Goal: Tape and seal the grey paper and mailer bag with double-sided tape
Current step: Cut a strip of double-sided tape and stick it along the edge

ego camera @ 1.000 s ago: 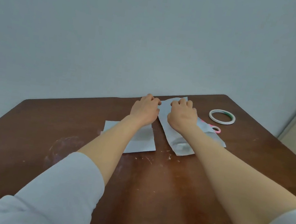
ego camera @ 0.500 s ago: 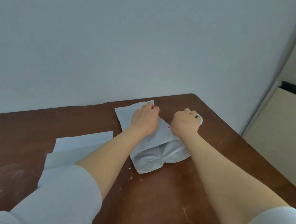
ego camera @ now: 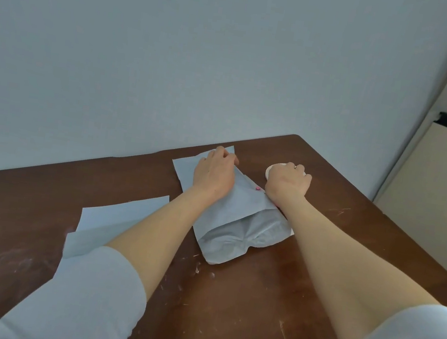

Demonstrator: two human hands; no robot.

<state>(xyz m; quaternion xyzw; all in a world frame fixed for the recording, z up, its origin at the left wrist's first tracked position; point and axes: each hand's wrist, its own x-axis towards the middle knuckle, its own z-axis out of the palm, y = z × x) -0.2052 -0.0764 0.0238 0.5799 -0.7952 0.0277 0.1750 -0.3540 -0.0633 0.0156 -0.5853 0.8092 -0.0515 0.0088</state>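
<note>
Scratched brown table (ego camera: 226,312): crinkled grey mailer bag (ego camera: 236,233).

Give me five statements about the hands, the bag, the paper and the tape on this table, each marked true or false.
1. The left hand rests on the mailer bag. True.
2. The right hand is lifted clear off the table, holding scissors. False: it sits low at the tape roll, covering most of it.
3. The grey paper lies left of the bag. True.
4. The bag stands upright. False: it lies flat on the table.
5. The paper is stacked on top of the bag. False: bare table shows between them.
</note>
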